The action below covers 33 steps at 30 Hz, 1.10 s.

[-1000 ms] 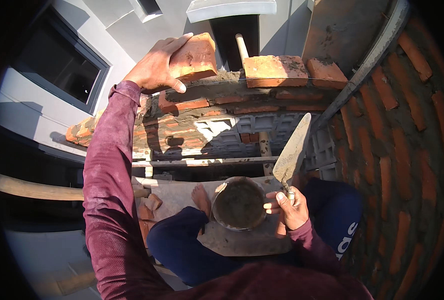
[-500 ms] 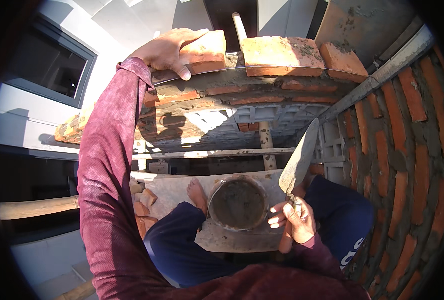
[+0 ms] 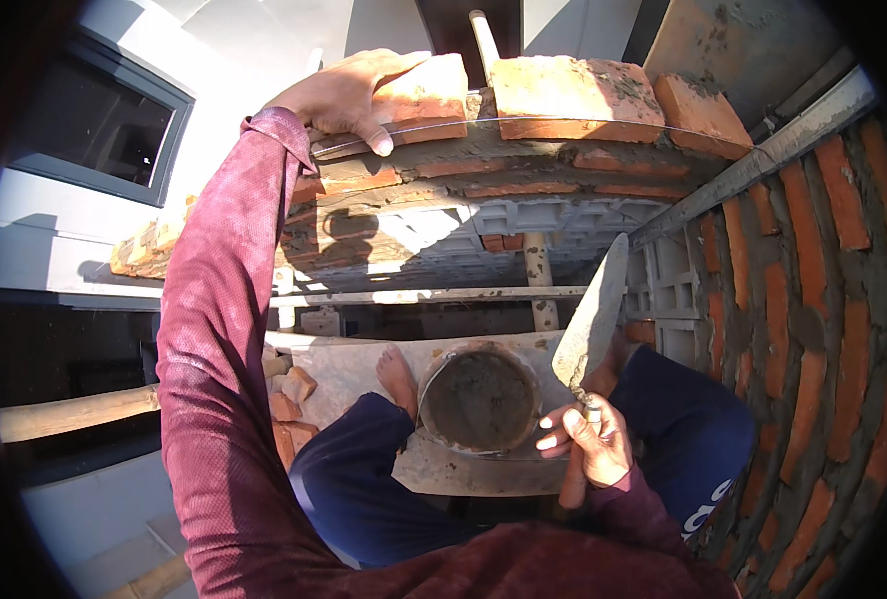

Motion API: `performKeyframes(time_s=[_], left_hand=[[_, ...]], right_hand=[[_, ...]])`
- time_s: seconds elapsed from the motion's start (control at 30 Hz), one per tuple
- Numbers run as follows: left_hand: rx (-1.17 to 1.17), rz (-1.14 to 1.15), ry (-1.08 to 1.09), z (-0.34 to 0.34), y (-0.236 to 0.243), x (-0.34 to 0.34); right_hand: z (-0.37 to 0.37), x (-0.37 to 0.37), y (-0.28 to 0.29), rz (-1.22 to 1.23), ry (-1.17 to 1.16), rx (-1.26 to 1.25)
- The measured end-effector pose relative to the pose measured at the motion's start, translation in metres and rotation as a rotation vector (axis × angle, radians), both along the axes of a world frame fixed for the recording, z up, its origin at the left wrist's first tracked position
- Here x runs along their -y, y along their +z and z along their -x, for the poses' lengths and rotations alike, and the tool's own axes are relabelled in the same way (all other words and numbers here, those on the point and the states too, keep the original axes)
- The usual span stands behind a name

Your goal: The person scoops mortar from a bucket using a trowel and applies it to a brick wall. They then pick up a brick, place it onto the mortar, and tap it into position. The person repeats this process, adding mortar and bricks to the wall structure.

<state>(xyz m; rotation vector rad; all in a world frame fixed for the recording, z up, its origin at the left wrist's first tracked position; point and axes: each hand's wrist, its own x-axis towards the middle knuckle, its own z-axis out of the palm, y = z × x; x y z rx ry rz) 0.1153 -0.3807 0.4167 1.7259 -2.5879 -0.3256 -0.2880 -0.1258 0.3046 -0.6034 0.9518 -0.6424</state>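
My left hand (image 3: 338, 100) is closed on an orange brick (image 3: 425, 98) resting on the top course of a brick wall (image 3: 523, 185). A thin string (image 3: 603, 121) runs along the wall's edge past the bricks. Two more bricks (image 3: 578, 95) lie to the right. Low on the right, my right hand (image 3: 595, 444) grips a mortar-smeared trowel (image 3: 588, 314) by its handle, blade pointing up. Beside it a bucket (image 3: 480, 351) of grey mortar stands on a pale board (image 3: 363, 351), between my bare feet (image 3: 396, 379).
A finished brick wall (image 3: 813, 329) rises close on the right, with a long pale post (image 3: 743, 160) along it. Bamboo poles (image 3: 79, 409) cross at left and below. Broken bricks (image 3: 294, 409) lie left of my foot. A dark-framed window (image 3: 94, 110) is in the white building wall.
My left hand has lowered the brick from above onto the wall top, slightly rightward, beside the other bricks. The view has shifted, so the top course appears higher. The trowel stays upright.
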Motion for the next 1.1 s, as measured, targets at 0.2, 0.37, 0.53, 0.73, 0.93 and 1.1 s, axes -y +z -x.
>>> performKeyframes(time_s=[0.2,0.37,0.53,0.73,0.93,1.1], left_hand=[[0.021,0.015,0.046,-0.006,-0.01,0.001],[0.066,0.027,-0.002,0.006,-0.007,-0.004],[0.066,0.118,-0.068,-0.003,-0.017,-0.008],[-0.002,0.011,0.127,-0.02,-0.008,-0.026],[0.151,0.161,0.175,-0.06,-0.026,-0.055],[0.029,0.366,0.134,-0.083,-0.039,-0.059]], right_hand=[[-0.003,-0.001,-0.003,-0.012,0.024,-0.008],[-0.002,0.001,-0.003,0.028,0.082,-0.083],[-0.001,0.002,0.001,0.208,0.173,-0.153],[-0.002,0.034,0.051,0.407,0.16,-0.182],[-0.047,0.135,0.129,1.083,0.506,-0.714],[-0.12,0.226,0.15,2.055,0.632,-1.066]])
